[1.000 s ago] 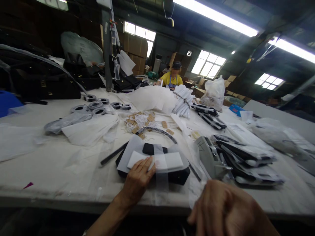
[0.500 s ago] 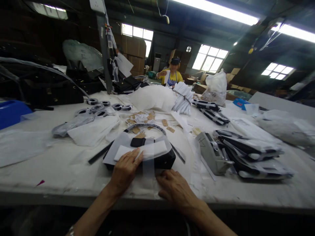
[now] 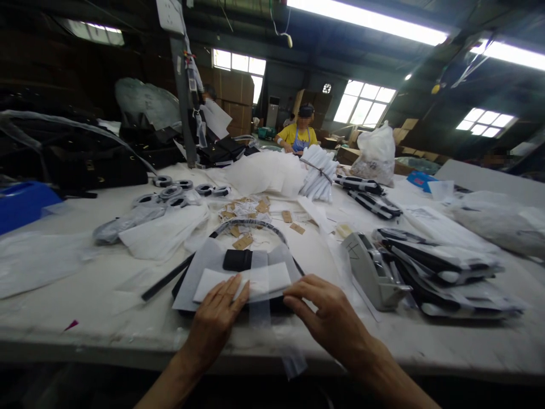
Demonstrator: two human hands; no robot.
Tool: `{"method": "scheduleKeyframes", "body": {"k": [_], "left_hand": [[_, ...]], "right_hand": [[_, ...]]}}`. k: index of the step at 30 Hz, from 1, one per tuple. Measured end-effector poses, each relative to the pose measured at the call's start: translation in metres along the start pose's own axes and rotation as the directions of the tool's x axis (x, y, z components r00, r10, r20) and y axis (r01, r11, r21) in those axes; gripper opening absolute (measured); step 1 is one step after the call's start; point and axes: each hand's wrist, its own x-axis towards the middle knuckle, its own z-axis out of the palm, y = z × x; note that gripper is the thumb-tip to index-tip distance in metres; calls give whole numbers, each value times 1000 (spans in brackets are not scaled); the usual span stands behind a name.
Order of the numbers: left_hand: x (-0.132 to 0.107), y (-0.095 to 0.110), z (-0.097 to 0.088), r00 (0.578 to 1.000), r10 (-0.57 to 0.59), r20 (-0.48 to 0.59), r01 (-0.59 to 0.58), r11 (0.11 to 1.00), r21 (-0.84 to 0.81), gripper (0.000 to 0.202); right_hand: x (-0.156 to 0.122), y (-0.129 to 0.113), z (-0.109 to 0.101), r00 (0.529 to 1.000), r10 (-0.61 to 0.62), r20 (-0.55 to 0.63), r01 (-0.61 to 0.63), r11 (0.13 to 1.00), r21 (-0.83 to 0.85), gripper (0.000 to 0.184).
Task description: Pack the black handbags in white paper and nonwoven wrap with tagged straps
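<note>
A black handbag [image 3: 279,305] lies flat in front of me, its wrapped handle [image 3: 251,222] arching away from me. Thin white paper [image 3: 193,284] covers its top, with a small black piece [image 3: 237,259] and a folded white pad [image 3: 272,278] on it. My left hand [image 3: 221,309] rests on the pad with its fingers stretched out. At the bag's near right corner, my right hand [image 3: 330,309] has thumb and forefinger pinched together; what is between them is hidden. Clear tape [image 3: 259,313] runs down over the bag's near edge.
A grey tape dispenser [image 3: 369,272] stands to the right, beside stacked wrapped black bags [image 3: 451,270]. Beyond the handbag lie brown tags [image 3: 242,241], wrapped rolls [image 3: 170,192] and white sheets [image 3: 264,170]. A person in yellow [image 3: 300,133] sits across the table. A clear strip [image 3: 293,363] hangs at the front edge.
My right hand has risen from the table in front of the bag to its right corner, fingers now pinched. My left hand stays on the pad. A clear strip now shows at the table's front edge.
</note>
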Motion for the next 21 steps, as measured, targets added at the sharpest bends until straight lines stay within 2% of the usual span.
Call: {"method": "scheduleKeyframes", "body": {"k": [2,5,8,12,15,17,19,21], "left_hand": [[-1,0,1,1000,-4,9,4,1000,-1,46],[-2,0,2,999,-4,43,5,999,-35,52],[1,1,-4,984,-33,176,55,991,-120,58],[22,-1,-21,908,-34,418,118,977,-176,48],[46,-8,-29,831,-23,555,147,973,-180,24],[58,-10,-27,789,-10,614,149,973,-176,18],[61,-7,-17,800,19,600,110,978,-177,19],[57,-1,-2,855,44,517,59,982,-182,19]], "right_hand": [[22,1,8,996,-76,-44,73,996,-55,20],[42,14,33,994,-108,-23,103,982,-156,28],[42,36,63,992,-122,38,127,957,-260,34],[26,57,89,987,-157,33,158,924,-348,34],[19,63,97,985,-169,-12,153,916,-371,35],[17,65,100,984,-175,-30,150,912,-382,35],[17,68,103,982,-184,-42,153,906,-395,35],[18,71,106,979,-199,-49,163,899,-407,36]]}}
